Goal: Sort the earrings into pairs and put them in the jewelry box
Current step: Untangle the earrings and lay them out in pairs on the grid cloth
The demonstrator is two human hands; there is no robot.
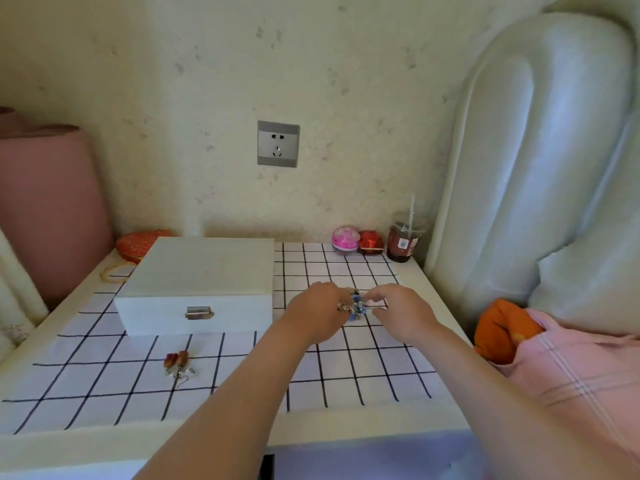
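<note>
A white jewelry box (197,285) with a metal clasp sits closed on the checked cloth at the left. To its right lies a small heap of earrings (356,304) with blue beads and gold parts. My left hand (317,315) and my right hand (398,315) reach into the heap from either side, fingers curled on pieces of it. What each hand pinches is hidden by the fingers. A pair of red-brown bead earrings (178,363) lies apart near the front left of the cloth.
A gold bangle (116,271) and a red pouch (138,244) lie behind the box at left. At the back right stand a pink ball (344,239), a red box (370,242) and a drink cup with a straw (403,242). A padded headboard rises at right.
</note>
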